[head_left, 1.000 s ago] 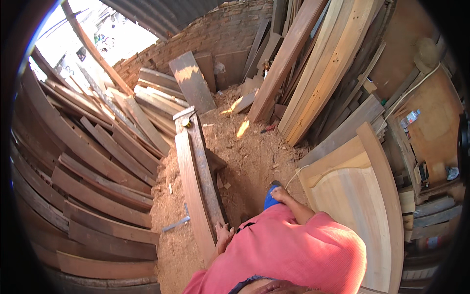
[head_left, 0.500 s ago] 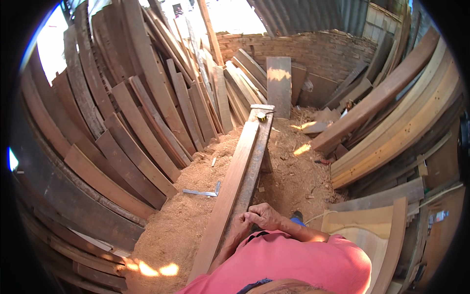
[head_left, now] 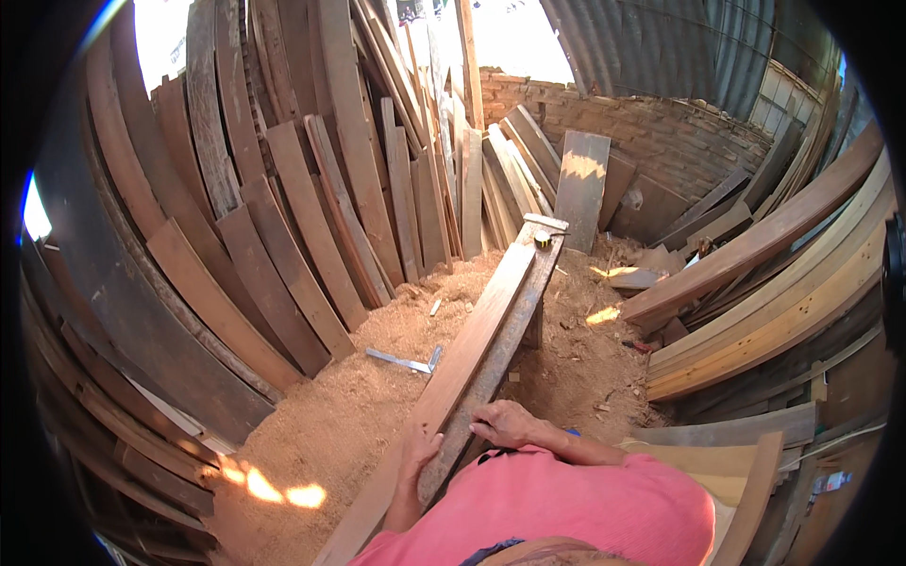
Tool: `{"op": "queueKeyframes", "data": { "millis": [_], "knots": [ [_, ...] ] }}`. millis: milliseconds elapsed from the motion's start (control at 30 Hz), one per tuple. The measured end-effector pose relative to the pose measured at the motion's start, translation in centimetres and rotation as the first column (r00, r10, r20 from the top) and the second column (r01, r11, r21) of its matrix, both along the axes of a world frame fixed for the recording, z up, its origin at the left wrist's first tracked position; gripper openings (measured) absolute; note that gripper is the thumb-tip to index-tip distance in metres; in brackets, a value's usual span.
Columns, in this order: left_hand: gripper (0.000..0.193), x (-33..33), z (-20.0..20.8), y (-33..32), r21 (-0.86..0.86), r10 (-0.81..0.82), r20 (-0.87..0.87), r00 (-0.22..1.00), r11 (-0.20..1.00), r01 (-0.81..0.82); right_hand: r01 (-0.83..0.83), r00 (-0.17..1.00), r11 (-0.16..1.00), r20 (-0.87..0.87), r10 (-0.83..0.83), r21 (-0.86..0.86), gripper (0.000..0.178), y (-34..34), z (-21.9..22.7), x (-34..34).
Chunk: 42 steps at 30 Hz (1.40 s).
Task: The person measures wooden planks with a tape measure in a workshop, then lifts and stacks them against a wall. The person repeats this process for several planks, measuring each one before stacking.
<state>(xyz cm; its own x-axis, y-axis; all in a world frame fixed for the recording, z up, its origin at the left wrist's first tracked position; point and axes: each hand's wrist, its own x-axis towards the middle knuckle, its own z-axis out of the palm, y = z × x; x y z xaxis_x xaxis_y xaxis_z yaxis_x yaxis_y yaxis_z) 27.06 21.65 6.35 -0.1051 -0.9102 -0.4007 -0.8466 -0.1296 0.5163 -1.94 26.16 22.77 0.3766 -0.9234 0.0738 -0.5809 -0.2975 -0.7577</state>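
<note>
A long planed wooden board lies lengthwise on a narrow worn bench in front of me. My left hand rests on the board's near part, its fingers apart and nothing seen in them. Over the bench's near right side, my right hand is closed with curled fingers; whether they hold anything is hidden. A tape measure, black and yellow, sits at the bench's far end. On the sawdust left of the bench lies a metal try square.
Tall planks lean in a row along the left. Long curved-looking beams are stacked at the right. Behind stands a brick wall beside corrugated metal sheets. Sawdust covers the floor. A pale wooden panel stands close at my right.
My hands, together before, are now apart: the left has moved left onto the board, while the right stays near my body. The view has shifted, so the scene sits farther right and lower.
</note>
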Motion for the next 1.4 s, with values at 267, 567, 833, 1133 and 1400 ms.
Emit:
{"op": "queueKeyframes", "data": {
  "millis": [267,567,833,1133,1400],
  "knots": [
    [0.11,5.3,-2.9,1.3,0.122,0.03,0.171,0.985,0.991,-0.051,0.041,0.991,0.985,-0.136,-0.019,0.167,0.026,0.8,-0.6,-1.0],
    [0.131,2.7,-6.1,0.9,0.187,-0.075,0.526,0.847,0.982,-0.028,0.166,0.974,0.922,-0.207,-0.096,0.351,0.029,1.8,-0.6,-1.6],
    [0.147,4.1,-7.8,-2.4,0.221,-0.234,0.476,0.848,0.965,0.143,0.232,0.946,0.915,-0.295,-0.134,0.33,0.029,1.2,-2.2,-1.4],
    [0.149,3.9,-6.3,-3.0,0.226,-0.239,0.476,0.846,0.963,0.145,0.091,0.958,0.881,-0.282,0.049,0.464,0.037,1.2,-4.3,-0.4],
    [0.147,2.5,-7.9,0.9,0.168,-0.278,0.398,0.874,0.959,0.229,0.168,0.938,0.9,-0.347,-0.02,0.401,0.034,1.0,-5.0,-2.8]
  ]
}}
